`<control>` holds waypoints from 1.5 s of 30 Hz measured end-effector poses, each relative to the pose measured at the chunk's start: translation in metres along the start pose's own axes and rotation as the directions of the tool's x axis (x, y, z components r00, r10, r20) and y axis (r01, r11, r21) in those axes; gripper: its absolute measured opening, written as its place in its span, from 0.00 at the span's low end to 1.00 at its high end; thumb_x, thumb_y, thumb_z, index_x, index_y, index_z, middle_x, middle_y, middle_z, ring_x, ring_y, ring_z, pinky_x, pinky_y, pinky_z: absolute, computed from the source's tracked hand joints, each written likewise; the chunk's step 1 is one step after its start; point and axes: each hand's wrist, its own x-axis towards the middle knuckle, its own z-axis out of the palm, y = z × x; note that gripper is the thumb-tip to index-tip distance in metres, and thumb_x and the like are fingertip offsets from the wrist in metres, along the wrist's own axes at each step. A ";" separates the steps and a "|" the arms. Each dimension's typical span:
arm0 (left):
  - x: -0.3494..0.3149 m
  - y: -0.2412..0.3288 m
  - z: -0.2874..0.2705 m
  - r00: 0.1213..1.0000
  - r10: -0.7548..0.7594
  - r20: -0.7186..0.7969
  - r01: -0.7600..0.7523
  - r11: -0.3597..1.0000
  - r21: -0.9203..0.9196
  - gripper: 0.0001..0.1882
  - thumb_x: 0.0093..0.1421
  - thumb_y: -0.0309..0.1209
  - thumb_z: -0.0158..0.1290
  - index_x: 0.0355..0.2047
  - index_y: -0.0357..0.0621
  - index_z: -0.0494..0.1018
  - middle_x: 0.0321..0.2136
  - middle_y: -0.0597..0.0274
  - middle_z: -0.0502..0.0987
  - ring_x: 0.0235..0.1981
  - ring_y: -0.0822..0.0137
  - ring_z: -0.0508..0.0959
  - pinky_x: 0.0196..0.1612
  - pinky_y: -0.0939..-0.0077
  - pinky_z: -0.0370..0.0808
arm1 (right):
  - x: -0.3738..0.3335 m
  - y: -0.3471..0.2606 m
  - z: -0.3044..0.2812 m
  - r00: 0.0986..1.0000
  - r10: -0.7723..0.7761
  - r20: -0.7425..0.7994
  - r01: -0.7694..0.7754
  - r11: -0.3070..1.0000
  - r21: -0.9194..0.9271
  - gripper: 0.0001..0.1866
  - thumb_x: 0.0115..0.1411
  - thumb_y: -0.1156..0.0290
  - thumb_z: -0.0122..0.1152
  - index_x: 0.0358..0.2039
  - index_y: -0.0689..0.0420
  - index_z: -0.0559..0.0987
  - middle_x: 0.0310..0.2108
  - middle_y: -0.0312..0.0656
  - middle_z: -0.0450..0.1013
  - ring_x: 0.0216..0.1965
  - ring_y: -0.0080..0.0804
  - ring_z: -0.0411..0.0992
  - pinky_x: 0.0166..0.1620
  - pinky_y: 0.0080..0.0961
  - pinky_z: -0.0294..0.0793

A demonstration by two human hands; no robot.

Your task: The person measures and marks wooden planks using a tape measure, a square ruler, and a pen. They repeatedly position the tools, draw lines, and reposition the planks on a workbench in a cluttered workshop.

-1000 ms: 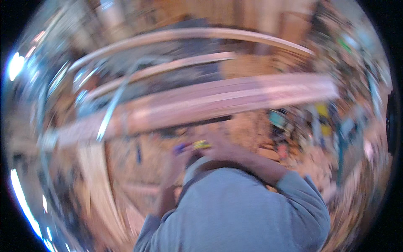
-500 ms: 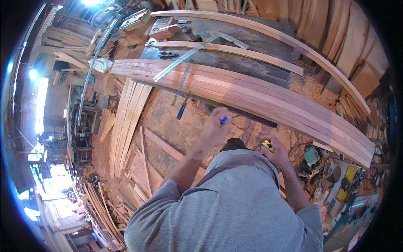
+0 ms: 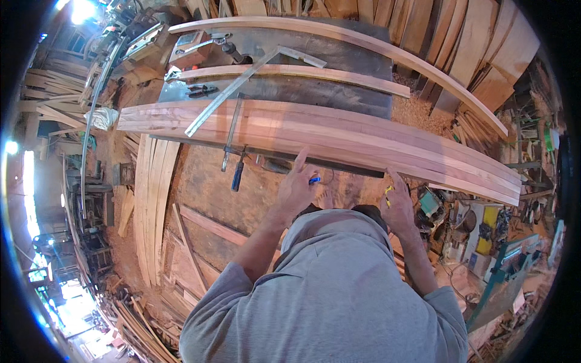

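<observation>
My left hand (image 3: 295, 190) is at the near edge of a row of long wooden planks (image 3: 339, 134). Its index finger stretches toward the wood, and the other fingers curl round a small blue object (image 3: 314, 180) whose kind I cannot make out. Farther right, my right hand (image 3: 397, 204) grips a yellow tape measure (image 3: 388, 192), mostly hidden by the fingers. Its index finger also points up at the planks' near edge. A bar clamp (image 3: 232, 130) with a blue handle (image 3: 238, 175) grips the planks left of my left hand.
A metal framing square (image 3: 233, 91) lies across the planks' left part. Behind are pliers (image 3: 201, 91), a thin wooden strip (image 3: 290, 71) and a long curved strip (image 3: 363, 41) on the dark bench. Boards (image 3: 151, 206) lean at left; cluttered tools (image 3: 433, 202) stand at right.
Both hands have moved up to the planks' near edge, with index fingers now stretched out. The view has shifted, so the bench sits farther left. The blue object and tape measure stay in hand.
</observation>
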 end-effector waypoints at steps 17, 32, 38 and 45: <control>0.000 -0.011 0.008 0.994 -0.020 0.108 0.012 0.997 0.076 0.10 0.63 0.30 0.59 0.43 0.43 0.81 0.77 0.58 0.48 0.48 0.49 0.82 0.45 0.52 0.80 | 0.003 -0.016 0.013 0.987 0.046 0.154 -0.016 0.982 -0.190 0.15 0.59 0.77 0.58 0.46 0.64 0.81 0.75 0.60 0.43 0.66 0.60 0.63 0.62 0.48 0.74; 0.007 0.028 0.024 0.966 0.240 0.101 -0.247 0.966 0.070 0.10 0.63 0.31 0.59 0.44 0.42 0.79 0.76 0.57 0.52 0.49 0.47 0.81 0.47 0.54 0.80 | -0.003 -0.017 0.019 0.980 0.107 0.170 -0.088 0.989 -0.116 0.08 0.58 0.76 0.58 0.36 0.67 0.80 0.75 0.62 0.42 0.67 0.60 0.63 0.61 0.49 0.73; 0.009 0.025 0.029 0.951 0.230 0.209 -0.263 0.953 0.150 0.07 0.62 0.31 0.57 0.34 0.40 0.78 0.76 0.57 0.51 0.45 0.46 0.82 0.44 0.51 0.79 | -0.006 -0.013 0.025 0.993 0.075 0.096 -0.061 0.989 -0.135 0.09 0.58 0.77 0.57 0.38 0.66 0.81 0.75 0.61 0.43 0.62 0.62 0.67 0.61 0.50 0.73; 0.008 0.023 0.032 0.947 0.255 0.195 -0.283 0.950 0.133 0.10 0.63 0.33 0.58 0.32 0.38 0.78 0.77 0.56 0.48 0.43 0.46 0.83 0.44 0.48 0.79 | -0.005 -0.022 0.022 0.991 0.102 0.083 -0.093 0.990 -0.110 0.10 0.59 0.77 0.55 0.38 0.67 0.81 0.75 0.59 0.42 0.60 0.60 0.69 0.59 0.50 0.74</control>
